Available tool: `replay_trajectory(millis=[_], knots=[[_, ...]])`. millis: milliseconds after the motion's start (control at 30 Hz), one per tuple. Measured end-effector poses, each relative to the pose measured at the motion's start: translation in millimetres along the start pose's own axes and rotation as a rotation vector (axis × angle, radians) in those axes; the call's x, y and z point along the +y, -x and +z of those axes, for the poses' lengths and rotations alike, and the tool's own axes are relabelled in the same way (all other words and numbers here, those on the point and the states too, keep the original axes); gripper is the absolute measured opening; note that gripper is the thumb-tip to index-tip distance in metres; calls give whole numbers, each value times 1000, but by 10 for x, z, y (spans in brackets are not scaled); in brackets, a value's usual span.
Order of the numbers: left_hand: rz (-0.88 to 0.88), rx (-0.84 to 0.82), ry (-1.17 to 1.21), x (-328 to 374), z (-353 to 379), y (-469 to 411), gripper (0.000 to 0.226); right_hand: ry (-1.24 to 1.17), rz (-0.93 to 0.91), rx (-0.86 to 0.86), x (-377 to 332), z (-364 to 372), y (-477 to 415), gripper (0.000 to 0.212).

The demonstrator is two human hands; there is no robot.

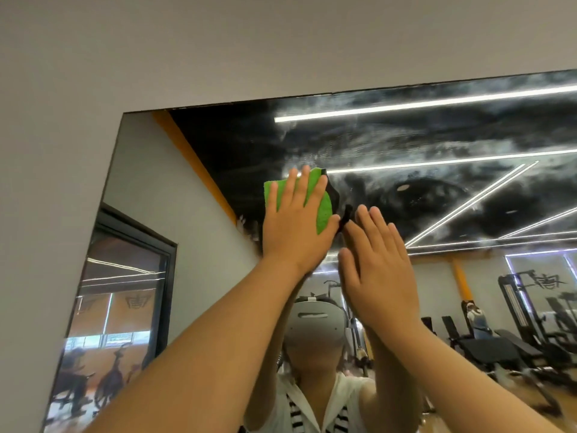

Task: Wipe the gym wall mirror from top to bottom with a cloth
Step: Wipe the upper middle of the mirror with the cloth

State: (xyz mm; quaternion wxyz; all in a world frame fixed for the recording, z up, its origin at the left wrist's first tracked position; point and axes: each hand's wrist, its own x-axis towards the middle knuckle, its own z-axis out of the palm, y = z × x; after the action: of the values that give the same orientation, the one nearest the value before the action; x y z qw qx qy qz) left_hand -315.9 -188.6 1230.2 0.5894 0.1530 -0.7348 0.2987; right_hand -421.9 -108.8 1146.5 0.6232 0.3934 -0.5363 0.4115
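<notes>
A large wall mirror [437, 195] fills the right and middle of the view, its upper part streaked with white smears. My left hand [296, 226] presses a green cloth [323, 210] flat against the glass near the mirror's upper left, fingers straight and spread. My right hand [377, 264] is raised just to the right of it, fingers straight, palm toward the glass; whether it touches the mirror is unclear. Both forearms reach up from the bottom of the view.
Grey wall [218, 51] surrounds the mirror's top edge and left edge [93, 229]. The mirror reflects a person wearing a headset, gym benches, weight machines, exercise bikes and ceiling light strips.
</notes>
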Motion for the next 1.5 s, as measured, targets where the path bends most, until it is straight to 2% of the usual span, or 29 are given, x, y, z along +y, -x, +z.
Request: replay_trajectory(millis=[167, 367, 500, 567, 700, 833, 1100, 1200, 1233, 1300, 1400, 1500], knots=[[144, -51, 7, -338, -68, 194, 77, -89, 33, -19, 15, -90, -4, 56], [24, -73, -34, -1265, -302, 368, 76, -56, 35, -15, -9, -65, 9, 56], [-147, -5, 6, -997, -215, 209, 67, 1, 24, -1, -15, -6, 22, 59], [-160, 19, 4, -740, -157, 111, 68, 5, 15, 12, -1, 7, 27, 57], [-102, -21, 5, -444, -149, 14, 69, -29, 6, 16, 23, -21, 16, 55], [10, -68, 18, -353, -97, 261, 82, -88, 22, 5, 18, -48, 7, 53], [186, -169, 69, -684, -199, 631, 75, -84, 40, -39, -18, -111, -14, 54], [211, -243, 77, -756, -256, 590, 74, -148, 117, -34, -121, -174, -54, 45], [198, -271, 113, -754, -259, 577, 67, -178, 124, -21, -212, -188, -67, 42], [165, -285, 242, -737, -272, 572, 59, -213, -3, -21, -492, -196, -80, 39], [73, -227, 584, -758, -302, 607, 65, -258, -228, -120, -906, -98, -125, 47], [-25, -182, 776, -817, -362, 678, 79, -333, -175, -205, -1135, -15, -228, 51]])
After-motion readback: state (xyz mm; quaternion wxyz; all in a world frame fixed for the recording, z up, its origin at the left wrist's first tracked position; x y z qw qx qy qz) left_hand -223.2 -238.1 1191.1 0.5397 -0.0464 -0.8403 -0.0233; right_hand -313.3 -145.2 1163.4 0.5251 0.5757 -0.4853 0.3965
